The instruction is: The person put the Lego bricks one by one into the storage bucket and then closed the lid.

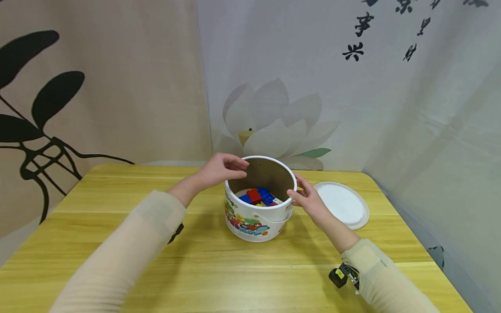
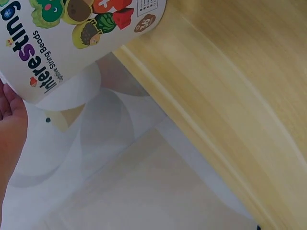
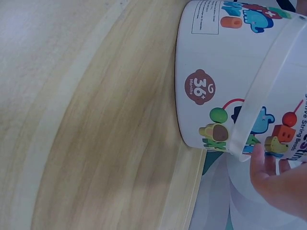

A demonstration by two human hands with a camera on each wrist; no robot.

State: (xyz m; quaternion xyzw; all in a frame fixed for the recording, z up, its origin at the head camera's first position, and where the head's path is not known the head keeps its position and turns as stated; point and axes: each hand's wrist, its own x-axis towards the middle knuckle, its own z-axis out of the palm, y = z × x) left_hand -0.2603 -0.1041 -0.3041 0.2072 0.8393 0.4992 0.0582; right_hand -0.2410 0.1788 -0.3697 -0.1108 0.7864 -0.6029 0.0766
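Note:
A white round bucket [image 1: 254, 224] with cartoon bead prints stands upright on the table. Inside it lie red, blue, yellow and white toy blocks [image 1: 254, 196]. My left hand [image 1: 221, 171] is at the bucket's left rim, fingers loosely bent over the opening and holding nothing; the left wrist view catches only part of that hand [image 2: 12, 115] beside the printed wall. On the opposite side my right hand [image 1: 309, 200] grips the rim, thumb over the edge and fingers along the outer wall. The right wrist view has the fingers [image 3: 269, 165] against the wall near the white handle [image 3: 261, 91].
A white round lid [image 1: 342, 204] lies flat on the wooden table [image 1: 219, 278], right of the bucket. Behind the table's far edge hangs a printed cloth [image 1: 156, 87]. Small dark devices [image 1: 338, 277] are strapped to the wrists.

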